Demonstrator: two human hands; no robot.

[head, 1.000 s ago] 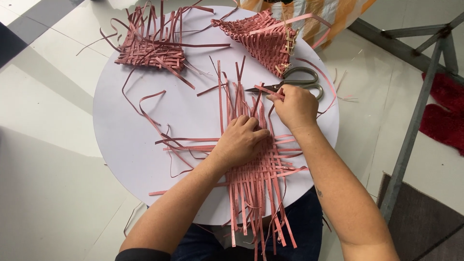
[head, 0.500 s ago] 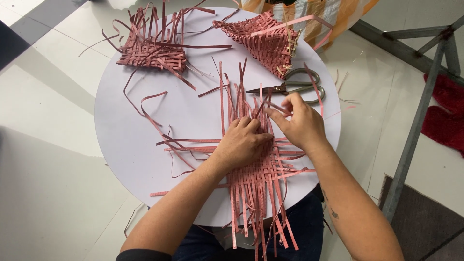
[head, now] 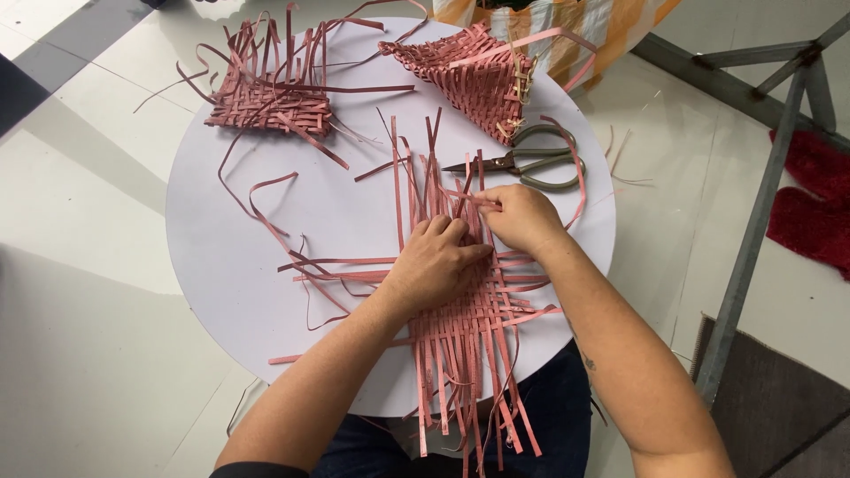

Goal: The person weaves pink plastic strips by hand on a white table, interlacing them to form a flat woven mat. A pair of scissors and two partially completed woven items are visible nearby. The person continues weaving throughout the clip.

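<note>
A flat mat of woven reddish-pink strips [head: 469, 327] lies on a round white table [head: 266, 292], its loose ends hanging over the near edge. My left hand [head: 434, 261] presses down on the mat's woven middle with fingers curled. My right hand [head: 518, 217] sits just beyond it, pinching one thin pink strip [head: 460, 195] at the mat's far edge. Grey-handled scissors [head: 531, 164] lie on the table right behind my right hand, untouched.
Two other woven pink pieces rest at the table's far side: a loose one at the left [head: 270, 97] and a cone-like one [head: 474, 75]. Stray strips [head: 266, 190] curl across the table. A grey metal frame [head: 761, 204] stands at the right, a dark mat [head: 779, 407] below it.
My right hand let go of the scissors, left them on the table, and came back to the mat, where it now pinches a strip. The left hand stayed pressing.
</note>
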